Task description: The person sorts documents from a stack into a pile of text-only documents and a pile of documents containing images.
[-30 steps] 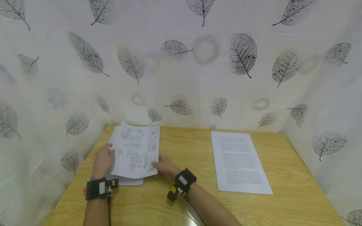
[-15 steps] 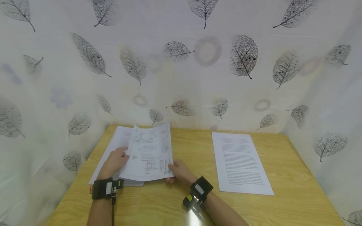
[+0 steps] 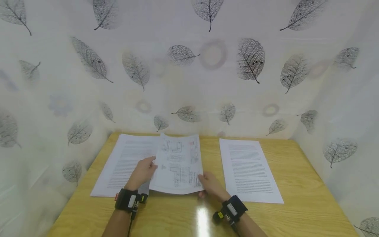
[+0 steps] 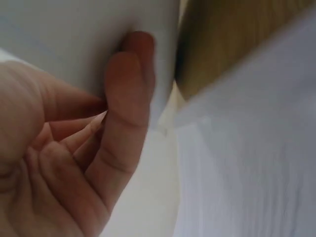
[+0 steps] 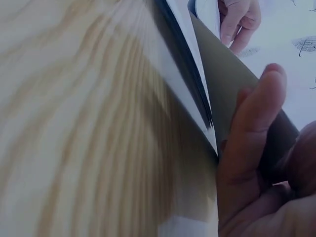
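A sheet of paper printed with line drawings [image 3: 177,158], perhaps with others beneath it, is held between both hands near the middle of the table. My left hand [image 3: 143,171] pinches its left edge; in the left wrist view the thumb and bent fingers [image 4: 126,94] close on the paper. At the lower right corner my right hand [image 3: 211,186] grips it, thumb on top and fingers below. The right wrist view looks along the sheet's shaded underside [image 5: 222,74], raised off the wood. A text-printed stack [image 3: 118,168] lies to the left, partly overlapped by the drawing sheet.
Another text-printed page [image 3: 248,171] lies flat to the right of my right hand. The wooden table [image 3: 299,184] meets leaf-patterned curtains [image 3: 189,82] at its back and sides. Black bands with cables [image 3: 128,199] circle both wrists.
Both hands have carried the drawing sheet rightward from above the left stack to the middle of the table. More of the text-printed stack beneath now shows.
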{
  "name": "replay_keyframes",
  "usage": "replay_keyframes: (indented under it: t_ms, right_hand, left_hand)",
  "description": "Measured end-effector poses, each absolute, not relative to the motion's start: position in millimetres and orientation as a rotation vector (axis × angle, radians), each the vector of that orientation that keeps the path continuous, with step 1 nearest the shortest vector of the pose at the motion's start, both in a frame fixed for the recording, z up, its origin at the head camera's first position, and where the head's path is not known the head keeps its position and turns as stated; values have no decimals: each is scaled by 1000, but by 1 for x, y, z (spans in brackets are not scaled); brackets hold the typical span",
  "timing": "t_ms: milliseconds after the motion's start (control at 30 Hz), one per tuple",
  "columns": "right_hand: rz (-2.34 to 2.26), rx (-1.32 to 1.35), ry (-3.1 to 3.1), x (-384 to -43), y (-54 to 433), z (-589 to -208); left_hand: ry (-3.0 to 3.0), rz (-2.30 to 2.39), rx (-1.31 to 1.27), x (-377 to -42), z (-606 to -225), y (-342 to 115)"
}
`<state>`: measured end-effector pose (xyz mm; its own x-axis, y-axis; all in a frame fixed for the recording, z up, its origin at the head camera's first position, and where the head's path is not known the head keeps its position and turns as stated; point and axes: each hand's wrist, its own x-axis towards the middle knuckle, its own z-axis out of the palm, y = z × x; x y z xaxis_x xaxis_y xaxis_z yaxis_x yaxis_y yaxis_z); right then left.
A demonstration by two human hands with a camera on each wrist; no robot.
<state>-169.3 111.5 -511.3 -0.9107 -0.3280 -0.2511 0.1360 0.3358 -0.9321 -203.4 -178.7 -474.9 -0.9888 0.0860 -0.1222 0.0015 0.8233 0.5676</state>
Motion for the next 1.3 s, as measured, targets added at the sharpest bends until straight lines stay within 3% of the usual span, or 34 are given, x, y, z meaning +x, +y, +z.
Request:
replay_keyframes:
  t_ms: [333, 1300]
  right_hand:
    - [-1297, -165, 2497, -166, 142, -499]
    - [-1075, -243, 2614, -174, 151, -494]
  left_hand:
    - [2845, 940, 146, -204, -488, -133]
    - [2763, 830, 77, -199, -496, -124]
